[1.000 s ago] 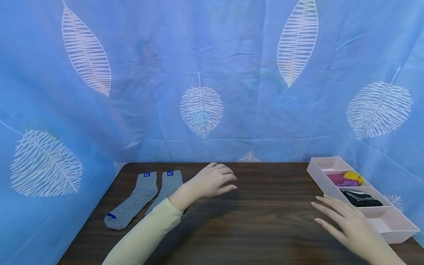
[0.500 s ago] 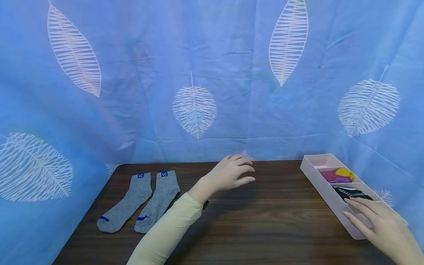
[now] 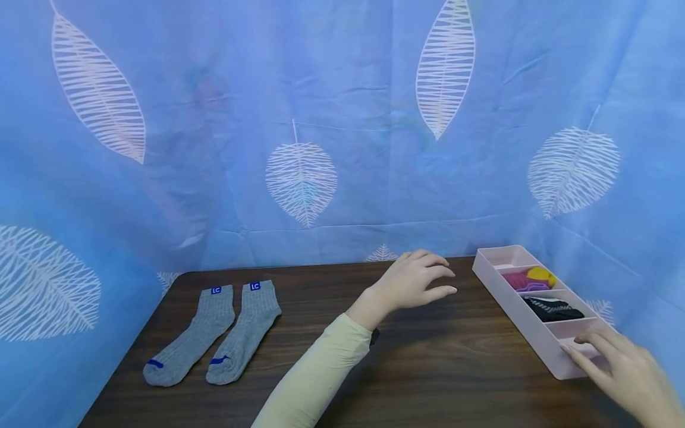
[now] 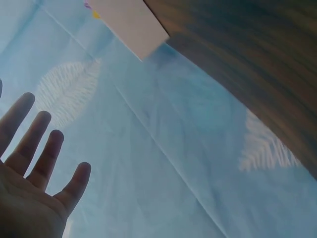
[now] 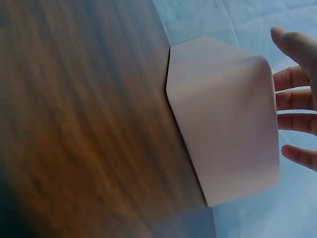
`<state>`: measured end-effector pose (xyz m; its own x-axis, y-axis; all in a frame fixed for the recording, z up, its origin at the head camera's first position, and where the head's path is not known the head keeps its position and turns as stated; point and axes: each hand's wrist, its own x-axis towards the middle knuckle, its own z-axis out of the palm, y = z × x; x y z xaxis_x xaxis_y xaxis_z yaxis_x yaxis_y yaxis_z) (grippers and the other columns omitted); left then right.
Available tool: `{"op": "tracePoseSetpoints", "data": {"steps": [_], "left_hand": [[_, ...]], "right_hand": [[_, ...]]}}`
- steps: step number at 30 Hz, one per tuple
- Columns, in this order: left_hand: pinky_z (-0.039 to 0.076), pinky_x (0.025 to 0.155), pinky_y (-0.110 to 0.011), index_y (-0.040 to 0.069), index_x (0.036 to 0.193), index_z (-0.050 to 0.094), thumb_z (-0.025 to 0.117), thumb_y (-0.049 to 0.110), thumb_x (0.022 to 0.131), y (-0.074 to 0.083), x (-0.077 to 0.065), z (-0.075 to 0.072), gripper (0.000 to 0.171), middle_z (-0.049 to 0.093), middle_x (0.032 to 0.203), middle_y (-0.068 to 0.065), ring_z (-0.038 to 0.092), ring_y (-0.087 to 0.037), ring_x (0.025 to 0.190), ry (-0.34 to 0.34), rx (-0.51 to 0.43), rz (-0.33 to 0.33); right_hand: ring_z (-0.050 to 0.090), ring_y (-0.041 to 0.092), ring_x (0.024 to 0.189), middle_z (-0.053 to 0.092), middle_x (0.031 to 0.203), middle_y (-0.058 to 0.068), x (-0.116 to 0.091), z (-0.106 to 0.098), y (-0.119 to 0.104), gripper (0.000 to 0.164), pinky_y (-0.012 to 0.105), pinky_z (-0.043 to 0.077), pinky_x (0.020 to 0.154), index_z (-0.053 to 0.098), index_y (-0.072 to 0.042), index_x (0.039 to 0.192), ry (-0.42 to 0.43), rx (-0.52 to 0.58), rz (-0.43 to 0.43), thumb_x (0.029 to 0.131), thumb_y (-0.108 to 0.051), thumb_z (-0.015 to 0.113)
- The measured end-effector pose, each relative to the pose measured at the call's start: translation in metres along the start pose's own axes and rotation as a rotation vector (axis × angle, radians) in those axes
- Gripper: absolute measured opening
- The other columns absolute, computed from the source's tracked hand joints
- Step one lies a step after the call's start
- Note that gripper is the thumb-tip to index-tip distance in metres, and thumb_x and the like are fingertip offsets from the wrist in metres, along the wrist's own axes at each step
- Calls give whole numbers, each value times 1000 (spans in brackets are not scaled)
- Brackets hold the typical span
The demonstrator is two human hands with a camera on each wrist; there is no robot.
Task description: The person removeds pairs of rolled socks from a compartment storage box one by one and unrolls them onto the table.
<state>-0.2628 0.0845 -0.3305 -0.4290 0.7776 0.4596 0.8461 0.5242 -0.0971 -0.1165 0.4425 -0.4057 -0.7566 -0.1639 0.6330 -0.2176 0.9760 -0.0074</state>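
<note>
My right hand [image 3: 631,371] is over the near end of a pale pink divided box [image 3: 514,312], its fingers slightly bent above the nearest compartment. In the right wrist view, the fingers [image 5: 296,100] are just past the rim of the box's end wall [image 5: 228,124]; whether they touch it I cannot tell. My left hand [image 3: 409,282] hovers over the table left of the box, fingers loosely spread, holding nothing. Two grey socks [image 3: 195,333] with blue tags lie flat side by side at the table's left.
Inside the box, a black rolled bundle [image 3: 553,309] and a magenta, purple and yellow bundle [image 3: 518,281] fill the middle compartments. The dark wooden table [image 3: 455,368] ends at a blue leaf-patterned curtain [image 3: 225,148].
My left hand has moved right, off the grey socks toward the box. My right hand has come to the box's near end. The head view has turned slightly right.
</note>
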Motion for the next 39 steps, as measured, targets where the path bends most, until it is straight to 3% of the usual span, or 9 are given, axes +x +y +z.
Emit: {"op": "tracePoseSetpoints", "data": {"steps": [2, 6, 9, 18, 24, 30, 33, 39], "left_hand": [[43, 105, -32, 33, 124, 65, 51, 54, 96, 8, 8, 3, 38, 60, 130, 13, 50, -9, 127, 20, 5, -3], [45, 101, -30, 34, 124, 65, 53, 58, 94, 23, 23, 10, 40, 61, 127, 15, 51, -7, 123, 44, 27, -27], [46, 97, -28, 36, 124, 65, 53, 62, 92, 34, 34, 17, 43, 60, 127, 16, 52, -6, 121, 49, 37, -55], [42, 91, -25, 44, 127, 60, 46, 73, 88, 60, 63, 50, 50, 58, 126, 21, 50, -5, 114, -11, -10, -197], [38, 80, -22, 46, 123, 62, 45, 77, 85, 75, 80, 72, 51, 58, 120, 22, 49, -3, 109, -29, -16, -263], [38, 96, -26, 49, 128, 56, 42, 79, 85, 96, 104, 98, 55, 53, 132, 23, 43, -1, 121, -120, -76, -315], [36, 103, -29, 51, 127, 56, 44, 80, 83, 106, 115, 111, 54, 53, 125, 23, 41, 0, 118, -161, -108, -356], [37, 97, -27, 53, 123, 58, 49, 81, 79, 118, 130, 132, 53, 51, 119, 21, 41, 0, 111, -232, -128, -425]], "right_hand": [[48, 19, 62, 61, 77, 6, -2, -1, 3, 34, 37, 41, 51, 61, -13, 77, -29, -8, 38, 74, -41, 81], [56, 35, 71, 64, 80, 14, -7, -3, 7, 37, 53, 44, 60, 64, -8, 81, -53, 21, 98, 73, -40, 81], [56, 38, 77, 64, 84, 17, -10, -4, 9, 37, 56, 43, 65, 65, -6, 82, -99, 33, 160, 76, -40, 80], [55, 33, 72, 64, 81, 11, -16, -6, 18, 34, 44, 40, 59, 65, -13, 77, -95, 27, 147, 72, -42, 82], [48, 18, 65, 62, 77, 4, -15, -5, 17, 34, 33, 37, 55, 63, -16, 74, -76, 18, 130, 68, -43, 84], [53, 26, 70, 62, 78, 7, -16, -8, 14, 37, 40, 40, 58, 65, -12, 76, -131, 16, 185, 71, -45, 82], [54, 28, 72, 62, 79, 8, -16, -10, 13, 37, 41, 40, 59, 66, -12, 77, -142, 15, 199, 72, -45, 82], [49, 18, 68, 62, 78, 3, -14, -9, 11, 32, 34, 37, 57, 64, -18, 74, -86, 28, 153, 68, -42, 84]]}}
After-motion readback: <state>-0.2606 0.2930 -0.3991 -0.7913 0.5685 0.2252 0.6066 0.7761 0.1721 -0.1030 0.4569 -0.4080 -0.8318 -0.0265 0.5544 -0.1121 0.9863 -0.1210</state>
